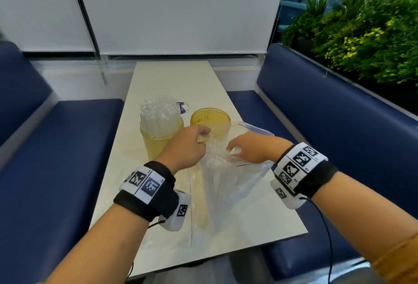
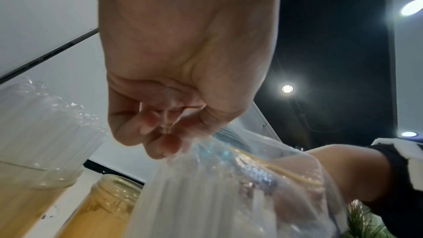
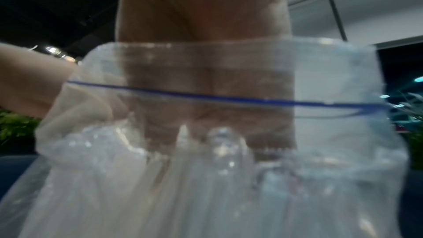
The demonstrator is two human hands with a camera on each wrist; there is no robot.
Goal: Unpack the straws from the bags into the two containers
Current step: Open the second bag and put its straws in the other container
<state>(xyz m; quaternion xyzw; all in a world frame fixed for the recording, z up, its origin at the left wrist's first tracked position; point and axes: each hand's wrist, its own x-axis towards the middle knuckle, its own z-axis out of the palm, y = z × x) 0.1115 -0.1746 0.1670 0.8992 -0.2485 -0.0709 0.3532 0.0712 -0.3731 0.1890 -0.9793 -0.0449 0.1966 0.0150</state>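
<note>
Two yellowish jars stand mid-table. The left jar [image 1: 158,142] [image 2: 23,196] is packed with clear straws [image 1: 158,114]; the right jar [image 1: 210,118] [image 2: 109,205] holds none. In front of them a clear zip bag [image 1: 230,184] [image 2: 228,196] [image 3: 332,79] with a blue seal line stands up, with clear straws [image 1: 217,154] [image 3: 160,187] inside. My left hand [image 1: 190,145] [image 2: 164,129] pinches the bag's top edge. My right hand [image 1: 244,148] [image 3: 206,115] is in the bag's mouth, fingers curled over the straw tops and seen through the film.
A flat clear bag [image 1: 167,220] lies on the white table [image 1: 176,80] under my left wrist. A small purple-marked packet [image 1: 183,107] lies behind the left jar. Blue benches [image 1: 56,148] flank the table, and plants [image 1: 362,34] stand at the right.
</note>
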